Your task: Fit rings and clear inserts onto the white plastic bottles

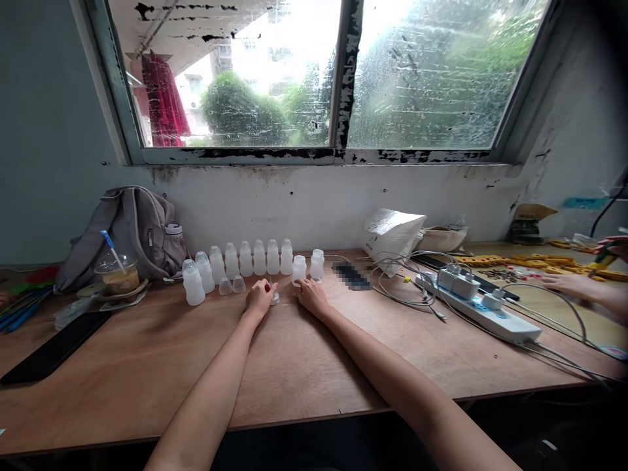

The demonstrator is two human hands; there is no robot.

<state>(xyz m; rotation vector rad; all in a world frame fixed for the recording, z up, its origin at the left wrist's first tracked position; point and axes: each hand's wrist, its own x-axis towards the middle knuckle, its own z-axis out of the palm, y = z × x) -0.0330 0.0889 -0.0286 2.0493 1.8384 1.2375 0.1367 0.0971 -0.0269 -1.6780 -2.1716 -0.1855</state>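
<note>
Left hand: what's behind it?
Behind the left hand, milky-white bottles stand in a row, with the wall beyond. The hand covers the tabletop directly under it, so anything there can't be seen. Its fingers partly hide the clear piece.

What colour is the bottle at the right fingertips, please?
The bottle is translucent white, best seen in the head view.

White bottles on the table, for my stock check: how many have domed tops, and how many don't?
White bottles with domed tops: 8
White bottles without domed tops: 2
Total: 10
</note>
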